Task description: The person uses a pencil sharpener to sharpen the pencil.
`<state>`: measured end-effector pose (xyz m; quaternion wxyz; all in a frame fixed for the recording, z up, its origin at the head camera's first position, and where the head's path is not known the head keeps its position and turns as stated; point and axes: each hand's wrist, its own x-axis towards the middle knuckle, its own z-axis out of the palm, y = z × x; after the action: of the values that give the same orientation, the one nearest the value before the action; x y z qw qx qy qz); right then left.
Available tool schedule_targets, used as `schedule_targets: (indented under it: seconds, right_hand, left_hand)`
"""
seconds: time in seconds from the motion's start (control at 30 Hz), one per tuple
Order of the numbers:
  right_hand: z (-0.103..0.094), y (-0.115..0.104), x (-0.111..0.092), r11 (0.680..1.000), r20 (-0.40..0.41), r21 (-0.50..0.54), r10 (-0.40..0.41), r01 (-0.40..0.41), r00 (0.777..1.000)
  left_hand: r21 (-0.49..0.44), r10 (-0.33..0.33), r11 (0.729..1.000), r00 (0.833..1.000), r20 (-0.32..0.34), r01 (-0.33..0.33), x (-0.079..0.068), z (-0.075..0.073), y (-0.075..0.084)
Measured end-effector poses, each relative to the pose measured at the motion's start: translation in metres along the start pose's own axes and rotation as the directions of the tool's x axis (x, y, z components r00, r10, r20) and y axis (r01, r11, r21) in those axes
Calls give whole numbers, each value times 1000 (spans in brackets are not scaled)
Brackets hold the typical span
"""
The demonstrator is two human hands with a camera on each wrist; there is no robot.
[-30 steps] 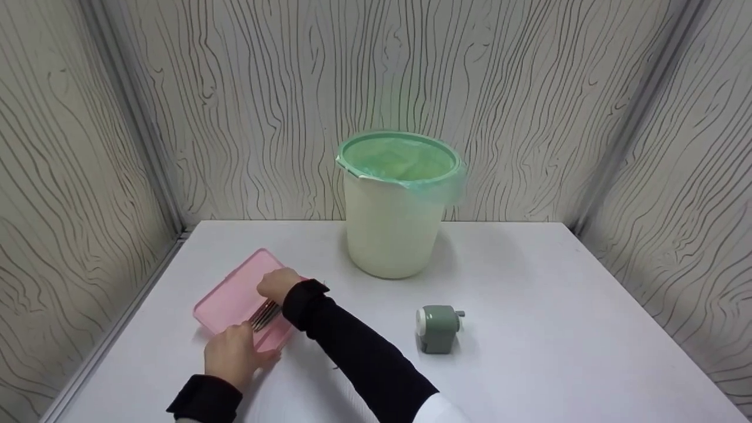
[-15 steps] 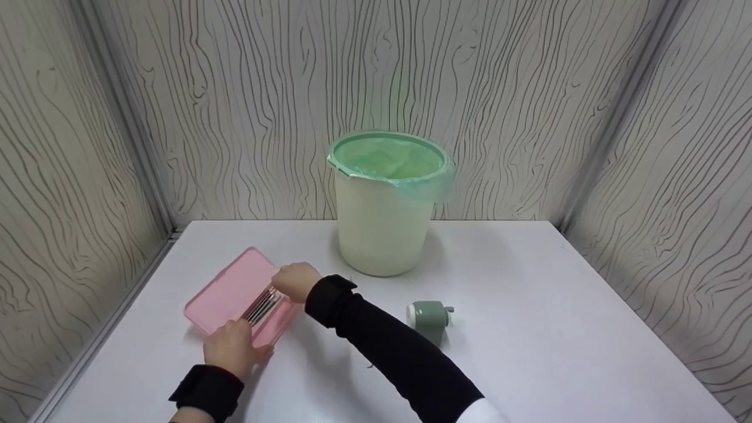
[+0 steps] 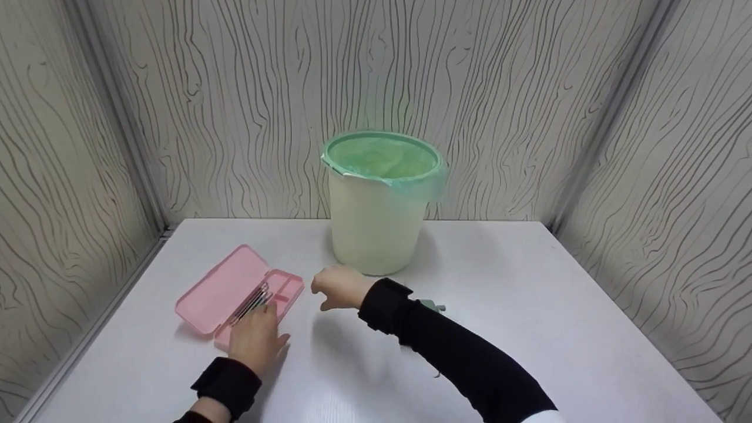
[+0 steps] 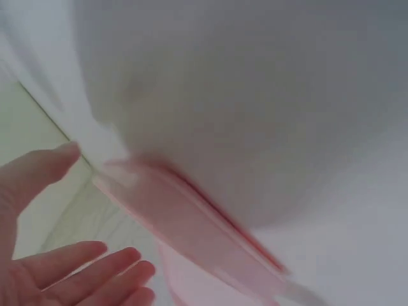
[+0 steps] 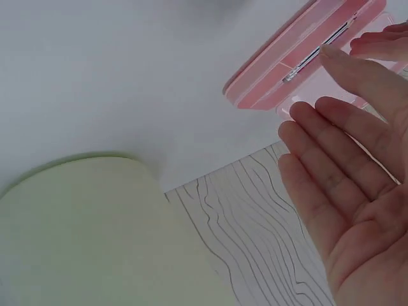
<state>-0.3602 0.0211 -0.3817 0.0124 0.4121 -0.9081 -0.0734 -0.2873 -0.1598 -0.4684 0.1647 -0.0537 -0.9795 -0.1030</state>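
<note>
A pink pencil case (image 3: 226, 288) lies unfolded on the left of the table, its lid flat to the left and its tray to the right. Several pencils (image 3: 252, 302) lie side by side in the tray, as the right wrist view also shows. My left hand (image 3: 257, 338) is over the tray's near end and hides part of it. In the left wrist view, that hand's thumb and fingers (image 4: 95, 280) are spread, with nothing between them. My right hand (image 3: 342, 288) hovers right of the case, in front of the bin, holding nothing; its fingers are loosely bent.
A pale bin (image 3: 376, 223) with a green rim and a green liner stands at the back middle. A green pencil sharpener (image 3: 432, 305) with a crank is mostly hidden behind the right sleeve (image 3: 464, 346). Wood-patterned walls (image 3: 282, 88) enclose the table's back and sides.
My right hand has let go of the case's far end and moved right. My left hand has loosened from the near end and shifted slightly right. The right sleeve now covers most of the sharpener.
</note>
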Motion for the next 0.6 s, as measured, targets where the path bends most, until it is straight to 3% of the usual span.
schedule_targets:
  seconds: [0.27,0.43,0.6]
  right_hand:
    - [9,30,-44,971,55,208,109,-118,993]
    - [12,52,-76,939,52,306,146,-155,988]
    - [15,72,-107,921,50,347,168,-175,985]
  left_hand:
    - [-156,98,984,991,90,-84,8,14,47]
    - [-307,153,946,979,136,-105,12,20,69]
    - [-395,190,913,962,198,-99,16,25,83]
